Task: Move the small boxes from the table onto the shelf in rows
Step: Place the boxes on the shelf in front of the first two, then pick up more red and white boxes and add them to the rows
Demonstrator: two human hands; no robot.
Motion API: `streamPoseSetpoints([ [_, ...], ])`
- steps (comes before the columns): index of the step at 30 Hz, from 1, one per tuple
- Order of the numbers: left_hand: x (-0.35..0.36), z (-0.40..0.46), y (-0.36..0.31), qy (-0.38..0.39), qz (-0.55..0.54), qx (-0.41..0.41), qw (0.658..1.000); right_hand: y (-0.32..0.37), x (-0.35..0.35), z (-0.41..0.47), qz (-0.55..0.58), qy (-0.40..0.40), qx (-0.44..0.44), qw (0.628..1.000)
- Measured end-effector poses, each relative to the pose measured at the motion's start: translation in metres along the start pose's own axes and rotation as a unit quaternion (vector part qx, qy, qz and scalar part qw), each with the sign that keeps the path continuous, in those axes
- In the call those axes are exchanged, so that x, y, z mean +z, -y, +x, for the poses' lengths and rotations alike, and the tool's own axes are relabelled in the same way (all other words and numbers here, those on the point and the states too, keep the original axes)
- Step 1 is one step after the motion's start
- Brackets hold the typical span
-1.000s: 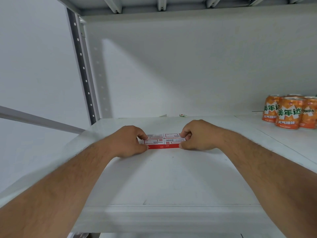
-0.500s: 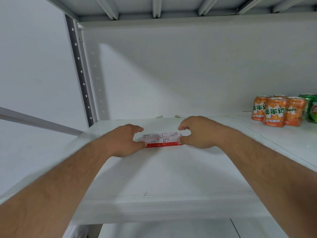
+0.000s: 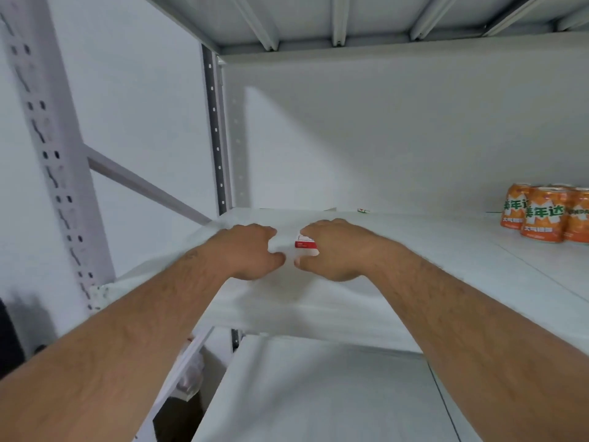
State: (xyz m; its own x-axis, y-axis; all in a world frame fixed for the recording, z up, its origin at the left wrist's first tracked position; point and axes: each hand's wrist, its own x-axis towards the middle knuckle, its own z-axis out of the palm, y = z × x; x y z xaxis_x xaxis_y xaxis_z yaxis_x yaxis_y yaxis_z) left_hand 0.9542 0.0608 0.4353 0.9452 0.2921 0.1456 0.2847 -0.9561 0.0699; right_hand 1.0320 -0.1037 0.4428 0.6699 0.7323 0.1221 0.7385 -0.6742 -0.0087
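- Two bare hands reach onto the white shelf [image 3: 446, 269] at mid-frame, knuckles toward the viewer.
- The left hand [image 3: 245, 250] has its fingers curled loosely, thumb stretched toward the other hand; nothing shows in its grasp.
- The right hand [image 3: 334, 248] curls over a red-and-white box [image 3: 304, 243], fingers above and thumb below; whether it grips or merely covers, I cannot tell.
- The box sits between the hands, mostly hidden, on the shelf's left part.
- Orange cans [image 3: 541, 215] stand at the right edge, well apart.
- A perforated post [image 3: 51, 154] rises at the left.
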Motion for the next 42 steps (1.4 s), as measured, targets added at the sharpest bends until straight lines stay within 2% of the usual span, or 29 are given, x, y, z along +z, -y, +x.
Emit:
streamPoseSetpoints([
  [8, -0.003, -0.093, -0.031, -0.024, 0.029, -0.115, 0.993, 0.023, 0.002, -0.045, 0.000, -0.015, -0.122, 0.992],
  [15, -0.004, -0.182, -0.049, -0.002, 0.071, -0.225, 0.972, 0.044, 0.005, -0.095, 0.030, -0.018, -0.224, 0.974],
  [21, -0.001, -0.256, -0.055, -0.014, 0.096, -0.299, 0.949, 0.085, 0.017, -0.142, 0.059, -0.034, -0.294, 0.953],
  [33, 0.051, -0.441, -0.061, 0.019, 0.071, -0.438, 0.896, 0.194, 0.087, -0.260, 0.060, 0.059, -0.382, 0.920],
  [42, 0.102, -0.584, -0.083, 0.051, 0.048, -0.546, 0.835, 0.261, 0.135, -0.369, 0.044, 0.098, -0.462, 0.880],
])
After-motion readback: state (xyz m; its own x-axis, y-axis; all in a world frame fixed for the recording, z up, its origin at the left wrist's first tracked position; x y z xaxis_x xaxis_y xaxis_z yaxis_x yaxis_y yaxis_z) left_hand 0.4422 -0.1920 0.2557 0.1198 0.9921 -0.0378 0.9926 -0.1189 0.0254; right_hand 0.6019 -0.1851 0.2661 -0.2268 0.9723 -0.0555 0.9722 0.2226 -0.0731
